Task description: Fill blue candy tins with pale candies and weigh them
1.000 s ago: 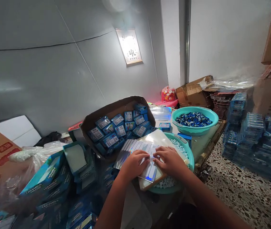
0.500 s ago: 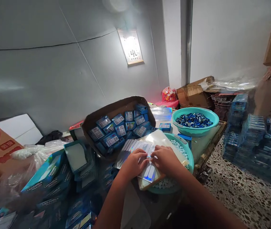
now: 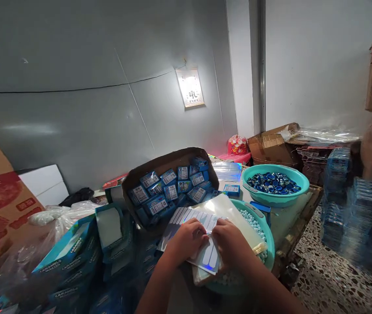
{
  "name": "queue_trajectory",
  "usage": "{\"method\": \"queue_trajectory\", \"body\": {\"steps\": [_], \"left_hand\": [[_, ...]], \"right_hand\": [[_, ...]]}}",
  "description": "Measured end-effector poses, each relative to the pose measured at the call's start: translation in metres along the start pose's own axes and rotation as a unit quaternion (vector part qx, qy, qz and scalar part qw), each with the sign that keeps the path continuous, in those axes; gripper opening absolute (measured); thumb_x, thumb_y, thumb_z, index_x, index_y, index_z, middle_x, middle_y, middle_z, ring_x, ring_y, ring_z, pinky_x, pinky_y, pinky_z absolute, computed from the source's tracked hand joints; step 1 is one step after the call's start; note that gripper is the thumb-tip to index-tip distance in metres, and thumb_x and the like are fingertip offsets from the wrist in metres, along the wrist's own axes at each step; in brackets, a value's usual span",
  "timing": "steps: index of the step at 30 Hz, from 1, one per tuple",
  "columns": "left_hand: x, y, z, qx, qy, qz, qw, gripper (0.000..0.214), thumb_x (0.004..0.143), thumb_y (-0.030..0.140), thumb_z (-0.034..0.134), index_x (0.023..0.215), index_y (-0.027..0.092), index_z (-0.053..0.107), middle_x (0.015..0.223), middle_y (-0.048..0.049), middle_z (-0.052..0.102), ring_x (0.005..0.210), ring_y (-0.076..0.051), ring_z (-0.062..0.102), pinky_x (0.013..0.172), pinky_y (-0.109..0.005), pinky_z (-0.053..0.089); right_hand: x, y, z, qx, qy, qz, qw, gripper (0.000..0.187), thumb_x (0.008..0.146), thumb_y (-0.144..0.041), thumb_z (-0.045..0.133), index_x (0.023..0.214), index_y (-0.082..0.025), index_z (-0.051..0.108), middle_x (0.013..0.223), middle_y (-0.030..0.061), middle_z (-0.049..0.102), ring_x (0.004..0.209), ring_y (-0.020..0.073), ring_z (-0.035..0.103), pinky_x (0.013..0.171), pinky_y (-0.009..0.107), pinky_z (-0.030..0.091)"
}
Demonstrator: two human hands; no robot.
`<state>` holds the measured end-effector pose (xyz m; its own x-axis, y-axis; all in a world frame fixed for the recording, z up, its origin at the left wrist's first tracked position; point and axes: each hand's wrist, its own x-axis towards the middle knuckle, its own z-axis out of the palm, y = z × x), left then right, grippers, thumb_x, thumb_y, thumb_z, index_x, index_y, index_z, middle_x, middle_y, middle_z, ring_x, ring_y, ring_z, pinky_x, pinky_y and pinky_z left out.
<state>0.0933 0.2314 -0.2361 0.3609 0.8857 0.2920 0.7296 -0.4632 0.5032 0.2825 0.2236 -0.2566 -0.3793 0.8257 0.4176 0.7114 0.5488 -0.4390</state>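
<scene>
A shiny sheet of white labels (image 3: 209,257) lies tilted on a pale stack of plastic film (image 3: 243,216), over a turquoise basin (image 3: 269,244) of small pale pellets (image 3: 254,224). My left hand (image 3: 189,237) is over the sheet, its thumb and fingers pinched together. At the sheet's right side, my right hand (image 3: 230,240) is closed too, with curled fingers close to the left fingertips. Whatever lies between the fingers is too small or hidden to make out.
Behind the hands, a brown carton (image 3: 169,159) holds many small blue boxes (image 3: 156,205). A second turquoise basin (image 3: 276,200) with shiny blue caps stands at right. Blue display boxes (image 3: 74,248) stack at left. Clear plastic packs (image 3: 359,218) are piled by the floor at right.
The camera view has tilted up, so everything sits lower in the picture. The hands remain over the label sheet, with the fingertips slightly farther apart.
</scene>
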Motion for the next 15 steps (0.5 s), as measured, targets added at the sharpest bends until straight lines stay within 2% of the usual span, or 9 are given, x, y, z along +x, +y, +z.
{"method": "queue_trajectory", "body": {"steps": [6, 9, 13, 15], "left_hand": [[-0.001, 0.001, -0.006, 0.018, 0.010, 0.003, 1.000, 0.038, 0.079, 0.018, 0.074, 0.115, 0.028, 0.069, 0.114, -0.0032, 0.067, 0.100, -0.021, 0.065, 0.092, -0.033, 0.053], [-0.001, 0.009, -0.008, 0.019, 0.010, 0.033, 0.999, 0.035, 0.077, 0.018, 0.076, 0.109, 0.030, 0.072, 0.116, -0.0011, 0.067, 0.105, -0.020, 0.064, 0.097, -0.033, 0.051], [0.003, 0.019, -0.009, 0.020, 0.034, 0.059, 0.998, 0.017, 0.080, 0.018, 0.072, 0.094, 0.026, 0.075, 0.099, -0.0022, 0.071, 0.096, -0.021, 0.065, 0.093, -0.036, 0.053], [0.005, 0.020, -0.009, 0.025, 0.035, 0.068, 0.997, 0.008, 0.082, 0.018, 0.070, 0.086, 0.024, 0.074, 0.090, -0.0019, 0.071, 0.091, -0.021, 0.065, 0.096, -0.039, 0.051]], "right_hand": [[-0.005, -0.001, -0.002, 0.050, 0.037, 0.034, 0.997, 0.023, 0.080, 0.003, 0.053, 0.080, -0.018, 0.063, 0.094, 0.0065, 0.062, 0.088, 0.0211, 0.056, 0.076, 0.030, 0.042], [-0.008, -0.002, -0.002, 0.058, 0.069, 0.035, 0.995, 0.021, 0.081, 0.002, 0.053, 0.086, -0.017, 0.061, 0.095, 0.0069, 0.060, 0.088, 0.0218, 0.054, 0.078, 0.032, 0.042], [-0.010, -0.002, -0.001, 0.066, 0.095, 0.011, 0.993, 0.020, 0.092, -0.003, 0.045, 0.088, -0.017, 0.059, 0.095, 0.0075, 0.059, 0.087, 0.0218, 0.052, 0.079, 0.033, 0.041], [-0.010, -0.002, -0.001, 0.081, 0.095, 0.000, 0.992, 0.021, 0.095, -0.006, 0.043, 0.088, -0.018, 0.059, 0.094, 0.0071, 0.060, 0.086, 0.0214, 0.053, 0.079, 0.034, 0.042]]}}
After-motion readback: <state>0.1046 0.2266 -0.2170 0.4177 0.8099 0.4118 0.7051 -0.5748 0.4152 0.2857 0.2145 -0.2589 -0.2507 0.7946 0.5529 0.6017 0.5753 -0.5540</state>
